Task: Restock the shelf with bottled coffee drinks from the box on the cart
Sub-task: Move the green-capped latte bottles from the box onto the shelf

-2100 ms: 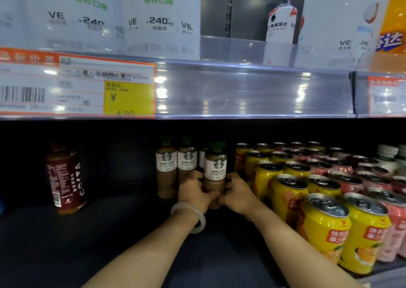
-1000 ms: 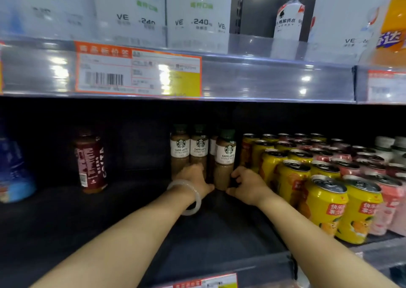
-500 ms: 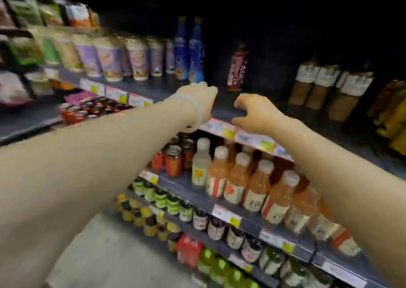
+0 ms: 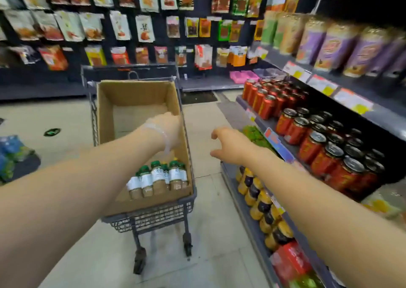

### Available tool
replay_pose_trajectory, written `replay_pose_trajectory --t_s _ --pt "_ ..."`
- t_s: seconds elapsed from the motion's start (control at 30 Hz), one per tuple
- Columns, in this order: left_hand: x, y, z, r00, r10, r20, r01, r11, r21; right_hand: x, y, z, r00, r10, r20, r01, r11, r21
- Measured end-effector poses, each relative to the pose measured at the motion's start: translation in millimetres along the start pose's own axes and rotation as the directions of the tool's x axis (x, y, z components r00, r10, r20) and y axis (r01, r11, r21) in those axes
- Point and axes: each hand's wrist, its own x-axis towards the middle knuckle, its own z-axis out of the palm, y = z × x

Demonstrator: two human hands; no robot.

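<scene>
Because the green-capped coffee bottles (image 4: pixel 158 179) sit clustered in the brown cardboard box (image 4: pixel 136 94) on the grey wire cart (image 4: pixel 151 218), both hands reach empty, the left hand (image 4: pixel 168 128) over the box with fingers hidden, the right hand (image 4: pixel 228 143) loosely spread.

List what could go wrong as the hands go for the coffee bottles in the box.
1. The remaining coffee bottles stand crowded in the near corner of the cardboard box; pulling one could topple its neighbours.
2. The left hand hovers over the box's right wall, and the cart is on wheels, so a bump might roll it away.
3. The right hand hangs empty beside the red cans; a careless swing could knock them.
</scene>
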Motion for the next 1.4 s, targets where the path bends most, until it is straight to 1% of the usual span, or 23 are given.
replay_pose_trajectory --t_s 0.07,0.13,0.2,0.27,0.37,0.47,0.6,0.67,0.77,0.83,0.93,1.03,1.13,1.2,1.3,1.4 --pt "-5 -44 22 0.993 -0.091 0.076 0.093 0.995 -0.027 28 -30 25 0.997 -0.038 0.074 0.035 0.999 0.035" --pt "-8 -82 45 0.977 -0.153 0.148 0.165 0.984 -0.069 57 -54 51 0.988 -0.051 0.145 0.043 0.998 0.055" --pt "-4 -120 71 0.956 -0.194 0.221 0.220 0.970 -0.100 89 -74 79 0.975 -0.053 0.215 0.042 0.998 0.053" --pt "-1 -141 96 0.940 -0.212 0.269 0.250 0.961 -0.116 111 -81 105 0.965 -0.026 0.263 0.014 0.999 0.049" --pt "10 -167 130 0.920 -0.211 0.329 0.273 0.949 -0.156 142 -86 151 0.944 0.047 0.328 -0.070 0.996 0.057" --pt "26 -186 165 0.890 -0.197 0.411 0.300 0.932 -0.202 167 -89 203 0.896 0.117 0.428 -0.170 0.982 0.088" --pt "43 -202 204 0.858 -0.196 0.475 0.350 0.899 -0.263 194 -92 257 0.849 0.197 0.491 -0.301 0.943 0.141" --pt "50 -209 218 0.844 -0.214 0.491 0.388 0.877 -0.284 207 -92 270 0.825 0.263 0.500 -0.389 0.906 0.165" --pt "56 -219 235 0.819 -0.250 0.516 0.451 0.836 -0.312 224 -87 288 0.765 0.353 0.539 -0.518 0.834 0.189" --pt "59 -225 244 0.813 -0.258 0.522 0.478 0.809 -0.343 229 -86 298 0.724 0.381 0.575 -0.566 0.805 0.178" --pt "63 -229 253 0.796 -0.300 0.526 0.517 0.789 -0.333 230 -86 312 0.700 0.403 0.590 -0.608 0.770 0.195" --pt "70 -232 259 0.738 -0.378 0.560 0.605 0.737 -0.301 228 -85 314 0.707 0.429 0.563 -0.649 0.709 0.276" --pt "72 -234 264 0.674 -0.435 0.597 0.697 0.643 -0.318 228 -85 304 0.743 0.431 0.512 -0.640 0.681 0.357" --pt "71 -234 266 0.627 -0.471 0.621 0.756 0.561 -0.338 231 -87 294 0.774 0.400 0.490 -0.613 0.668 0.422" --pt "71 -234 274 0.590 -0.484 0.647 0.798 0.470 -0.377 236 -92 278 0.819 0.364 0.444 -0.560 0.678 0.476" --pt "69 -231 282 0.525 -0.510 0.681 0.850 0.344 -0.398 235 -98 274 0.829 0.337 0.446 -0.541 0.684 0.489"
